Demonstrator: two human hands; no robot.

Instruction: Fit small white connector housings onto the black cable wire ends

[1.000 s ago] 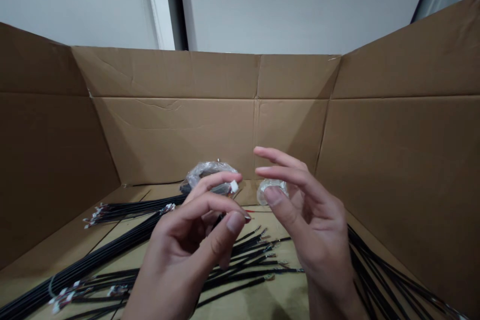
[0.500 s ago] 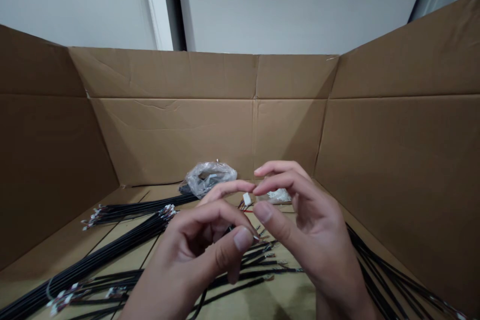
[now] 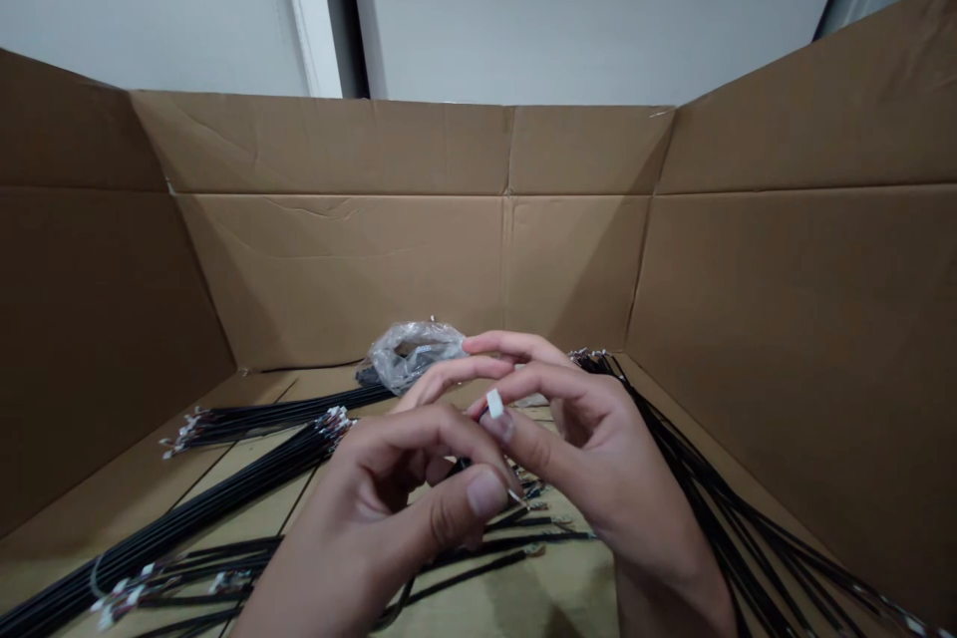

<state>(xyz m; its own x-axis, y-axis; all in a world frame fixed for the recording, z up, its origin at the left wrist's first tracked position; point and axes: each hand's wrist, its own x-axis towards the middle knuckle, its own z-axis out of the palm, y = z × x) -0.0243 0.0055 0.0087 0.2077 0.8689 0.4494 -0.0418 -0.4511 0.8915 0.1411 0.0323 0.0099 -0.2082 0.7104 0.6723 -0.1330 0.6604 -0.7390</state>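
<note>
My left hand (image 3: 408, 508) is closed in a pinch, thumb against forefinger, on a black cable that is mostly hidden. A thin pale wire end (image 3: 517, 496) pokes out past the fingertips. Between the thumb and forefinger of my right hand (image 3: 590, 444) is a small white connector (image 3: 494, 404), its body sticking up above the thumb tip. Wires at the connector are largely covered by the fingers. The two hands are close together, fingers overlapping in view. Below them lie several loose black cables (image 3: 515, 546) with stripped ends.
Bundles of black cables with white connectors (image 3: 254, 478) lie on the left. More black cables (image 3: 695, 478) run along the right wall. A clear plastic bag (image 3: 411, 354) stands at the back. Cardboard walls (image 3: 359, 269) enclose the work surface on the left, back and right.
My right hand has moved left and closed its thumb and forefinger on the white connector. The left hand stays almost in place with its pinch.
</note>
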